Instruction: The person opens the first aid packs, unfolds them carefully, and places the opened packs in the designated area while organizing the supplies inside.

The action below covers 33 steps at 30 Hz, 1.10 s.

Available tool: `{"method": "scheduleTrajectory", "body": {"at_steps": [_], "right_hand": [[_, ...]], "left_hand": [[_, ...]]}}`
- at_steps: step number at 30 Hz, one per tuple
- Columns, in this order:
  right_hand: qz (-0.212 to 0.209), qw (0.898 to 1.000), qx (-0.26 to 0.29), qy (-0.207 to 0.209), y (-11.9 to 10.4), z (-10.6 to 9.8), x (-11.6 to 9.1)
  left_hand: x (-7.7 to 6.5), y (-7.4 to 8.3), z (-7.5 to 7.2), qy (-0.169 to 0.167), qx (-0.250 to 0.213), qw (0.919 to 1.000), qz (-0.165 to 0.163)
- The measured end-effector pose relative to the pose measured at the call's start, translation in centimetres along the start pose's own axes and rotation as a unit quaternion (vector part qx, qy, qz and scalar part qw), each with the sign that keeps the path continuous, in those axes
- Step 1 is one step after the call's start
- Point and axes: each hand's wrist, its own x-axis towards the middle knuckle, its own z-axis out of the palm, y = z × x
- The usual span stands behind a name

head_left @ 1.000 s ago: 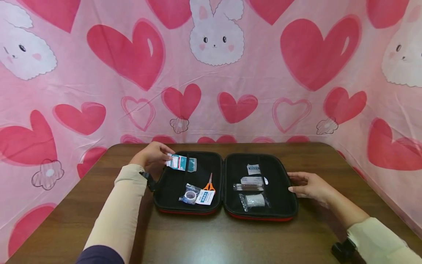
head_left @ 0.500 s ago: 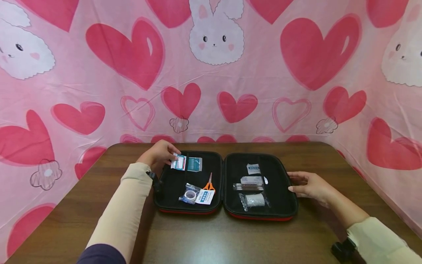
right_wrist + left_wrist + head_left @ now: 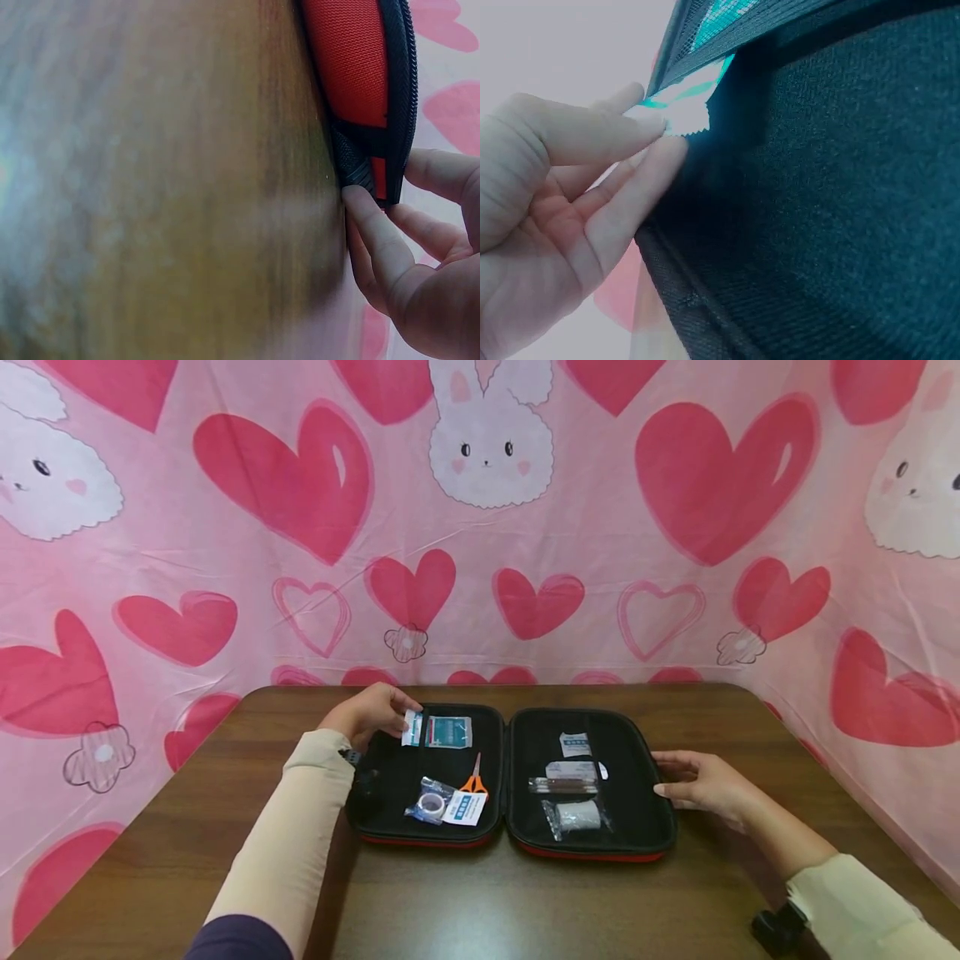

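A black-lined zip case (image 3: 645, 810) with a red outer shell lies unfolded on the table. At its left half's far corner, my left hand (image 3: 373, 710) pinches the near end of a teal-and-white packet (image 3: 452, 732). The packet runs beneath a black strap (image 3: 422, 727), its far part showing beyond it. In the left wrist view, thumb and fingers hold the packet's white serrated edge (image 3: 690, 120) beside mesh. My right hand (image 3: 708, 785) holds the case's right edge, with the thumb at the zip rim and fingers by the black side handle (image 3: 351, 157) in the right wrist view.
The left half also holds orange-handled scissors (image 3: 475, 777), a wrapped tape roll (image 3: 431, 806) and a white-blue packet (image 3: 465, 808). Across the hinge lie a small packet (image 3: 575, 744), brown-filled tubes (image 3: 562, 785) and a wrapped bandage roll (image 3: 577, 815). A printed cloth (image 3: 480, 543) hangs behind the table.
My left hand has moved right, sliding the packet farther under the strap, so more teal shows on the far side. My right hand has stayed at the case's edge.
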Motion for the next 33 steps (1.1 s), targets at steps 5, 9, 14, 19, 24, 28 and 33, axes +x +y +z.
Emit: {"method": "scheduleTrajectory", "body": {"at_steps": [5,9,14,19,24,28,33], "right_hand": [[-0.001,1.0,0.004,-0.002,0.1,0.1,0.0],[0.001,1.0,0.003,0.001,0.1,0.1,0.0],[0.002,1.0,0.003,0.004,0.0,0.2,0.0],[-0.001,1.0,0.014,-0.002,0.1,0.2,0.0],[-0.001,1.0,0.015,-0.004,0.1,0.2,0.1],[0.002,1.0,0.011,-0.001,0.1,0.2,0.0],[0.007,1.0,0.007,-0.001,0.1,0.2,-0.1]], "left_hand": [[0.0,-0.1,0.4,0.048,-0.003,0.9988,0.011],[0.4,-0.2,0.9,0.079,0.004,0.9968,0.011],[1.0,-0.3,1.5,0.06,0.033,0.9974,0.022],[0.9,-0.3,1.6,0.049,0.053,0.997,0.029],[0.4,-0.1,1.4,0.057,0.055,0.9968,0.012],[0.3,-0.1,1.4,0.059,0.049,0.997,0.013],[0.7,-0.1,1.7,0.048,0.042,0.9975,0.032]]}}
